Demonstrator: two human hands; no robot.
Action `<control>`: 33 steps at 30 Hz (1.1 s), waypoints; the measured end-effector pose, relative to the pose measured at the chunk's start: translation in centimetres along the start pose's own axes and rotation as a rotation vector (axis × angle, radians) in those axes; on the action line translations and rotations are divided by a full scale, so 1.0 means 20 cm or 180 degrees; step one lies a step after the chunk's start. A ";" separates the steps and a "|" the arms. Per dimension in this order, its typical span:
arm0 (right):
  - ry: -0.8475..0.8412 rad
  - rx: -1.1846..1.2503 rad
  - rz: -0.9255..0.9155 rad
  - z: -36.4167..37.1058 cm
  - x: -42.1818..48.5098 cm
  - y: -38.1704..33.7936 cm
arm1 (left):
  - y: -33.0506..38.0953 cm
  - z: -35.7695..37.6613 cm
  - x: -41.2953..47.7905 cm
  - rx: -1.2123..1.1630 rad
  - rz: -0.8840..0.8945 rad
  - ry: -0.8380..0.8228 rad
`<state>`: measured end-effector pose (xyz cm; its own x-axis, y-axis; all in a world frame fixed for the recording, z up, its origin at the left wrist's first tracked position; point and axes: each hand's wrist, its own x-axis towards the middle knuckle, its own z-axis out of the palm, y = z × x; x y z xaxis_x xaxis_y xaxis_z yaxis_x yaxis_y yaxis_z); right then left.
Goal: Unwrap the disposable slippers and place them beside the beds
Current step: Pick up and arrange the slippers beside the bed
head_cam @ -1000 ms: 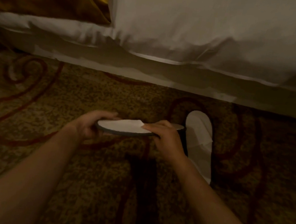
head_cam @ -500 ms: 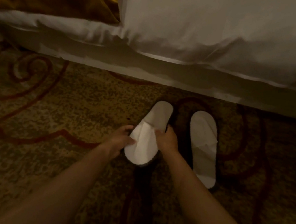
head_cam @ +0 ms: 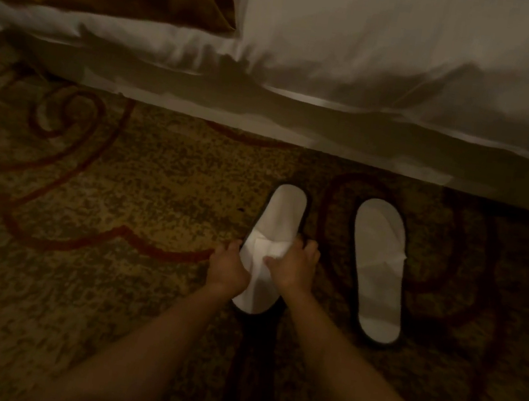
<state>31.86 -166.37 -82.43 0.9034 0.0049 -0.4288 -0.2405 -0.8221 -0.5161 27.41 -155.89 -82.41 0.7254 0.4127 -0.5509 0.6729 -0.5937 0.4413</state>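
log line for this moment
left hand: grips held slipper | right hand: grips it too | held slipper: on carpet | other slipper: alongside, by bed

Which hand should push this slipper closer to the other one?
Left, probably: the left hand grips the held slipper on its side away from the other slipper; the right hand lies between them.

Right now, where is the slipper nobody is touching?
The free slipper lies flat on the carpet, right of centre in the head view, near the bed, apart from the held slipper in the left hand and right hand.
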 end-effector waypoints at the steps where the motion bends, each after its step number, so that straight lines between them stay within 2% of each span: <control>1: -0.0008 -0.0007 -0.0008 0.00 0.00 0.00 | 0.01 0.01 0.00 0.0122 -0.0040 0.0045; 10: -0.0288 -0.0068 -0.0279 -0.05 0.03 0.06 | 0.09 0.02 0.00 0.0498 -0.0399 -0.0026; 11: -0.0170 -0.0092 -0.0292 -0.08 0.04 0.06 | 0.11 0.01 0.00 0.0482 -0.0441 -0.0020; 13: 0.0428 -0.0322 -0.0241 -0.16 0.06 0.10 | 0.17 -0.01 0.00 0.0436 -0.0415 0.0111; 15: 0.1004 -0.0502 0.0035 -0.27 0.09 0.17 | 0.23 -0.02 0.00 0.0405 -0.0189 0.0317; 16: 0.1126 -0.0591 0.0205 -0.32 0.10 0.22 | 0.27 -0.02 -0.01 0.0390 -0.0038 0.0406; 18: 0.1010 -0.0772 0.0524 -0.40 0.12 0.34 | 0.32 -0.02 -0.02 0.0380 0.0293 0.0501; 21: 0.0328 -0.0554 0.1162 -0.47 0.14 0.45 | 0.38 0.00 -0.05 0.0501 0.0828 0.0488; 23: 0.0040 -0.0393 0.1252 -0.47 0.16 0.48 | 0.40 0.02 -0.06 0.0681 0.1189 0.0421; 28: -0.0106 -0.0305 0.0680 -0.46 0.18 0.49 | 0.43 0.06 -0.06 0.1250 0.1755 0.0105; 31: -0.0171 -0.0706 -0.0202 -0.47 0.16 0.47 | 0.47 0.05 -0.04 0.1438 0.2074 0.0077; 33: -0.0396 -0.0886 -0.0901 -0.46 0.13 0.45 | 0.50 0.02 -0.01 0.1619 0.2264 0.0143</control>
<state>35.27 -179.02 -81.26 0.8661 0.3075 -0.3940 0.1317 -0.9008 -0.4137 33.97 -162.12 -78.25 0.9607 -0.1523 -0.2319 -0.0799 -0.9524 0.2942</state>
